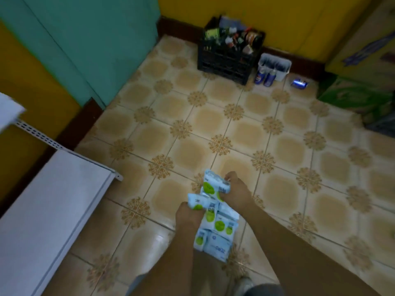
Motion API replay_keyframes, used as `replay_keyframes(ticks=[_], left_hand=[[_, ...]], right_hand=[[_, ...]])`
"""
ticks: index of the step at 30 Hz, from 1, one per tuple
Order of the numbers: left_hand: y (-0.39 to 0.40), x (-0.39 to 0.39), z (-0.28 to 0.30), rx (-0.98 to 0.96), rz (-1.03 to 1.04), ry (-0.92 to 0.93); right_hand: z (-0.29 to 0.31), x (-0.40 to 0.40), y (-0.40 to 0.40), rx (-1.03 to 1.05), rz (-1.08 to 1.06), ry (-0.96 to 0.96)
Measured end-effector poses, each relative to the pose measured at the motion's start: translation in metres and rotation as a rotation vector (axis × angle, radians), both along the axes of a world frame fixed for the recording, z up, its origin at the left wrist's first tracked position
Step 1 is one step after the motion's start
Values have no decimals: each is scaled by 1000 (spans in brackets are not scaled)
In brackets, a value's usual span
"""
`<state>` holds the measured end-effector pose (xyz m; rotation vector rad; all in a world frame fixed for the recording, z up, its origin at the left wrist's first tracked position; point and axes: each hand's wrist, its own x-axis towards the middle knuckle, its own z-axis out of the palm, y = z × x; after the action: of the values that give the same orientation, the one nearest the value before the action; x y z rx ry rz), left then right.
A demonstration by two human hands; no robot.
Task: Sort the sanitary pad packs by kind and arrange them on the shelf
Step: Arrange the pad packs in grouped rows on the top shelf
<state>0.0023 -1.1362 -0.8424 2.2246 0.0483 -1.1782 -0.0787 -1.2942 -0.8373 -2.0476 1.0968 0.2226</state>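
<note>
Several white-and-blue sanitary pad packs with green circles lie in a pile (218,229) on the tiled floor, low in the middle of the view. My left hand (188,214) grips one pack (197,202) at the pile's left side. My right hand (235,192) grips another pack (213,184) at the pile's far end. A pack with a blue print and no green circle (218,245) lies at the near end. The white shelf (49,210) stands to the left, its bottom board bare.
A black crate (228,54) full of small goods stands against the far yellow wall, with a white tub and blue bottles (271,69) beside it. Cardboard boxes (361,67) are stacked at the right. A teal door (85,43) is at the left. My shoe (243,285) shows at the bottom.
</note>
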Motion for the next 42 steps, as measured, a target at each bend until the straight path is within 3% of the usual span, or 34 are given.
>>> replay_keyframes(ticks=[5, 8, 13, 18, 27, 35, 42], left_hand=[[14, 13, 240, -256, 118, 65], [37, 18, 372, -390, 154, 119], [82, 23, 509, -554, 131, 12], [135, 6, 569, -590, 240, -202], [273, -75, 624, -605, 688, -467], [441, -147, 661, -659, 927, -644], [612, -199, 681, -654, 1134, -773]], right_hand=[[252, 7, -12, 79, -255, -194], [382, 4, 0, 301, -388, -436], [511, 3, 40, 586, -412, -777], [562, 19, 83, 796, -245, -865], [614, 19, 213, 964, 224, -871], [671, 13, 386, 1002, 577, -821], [700, -9, 568, 1012, 686, -841]])
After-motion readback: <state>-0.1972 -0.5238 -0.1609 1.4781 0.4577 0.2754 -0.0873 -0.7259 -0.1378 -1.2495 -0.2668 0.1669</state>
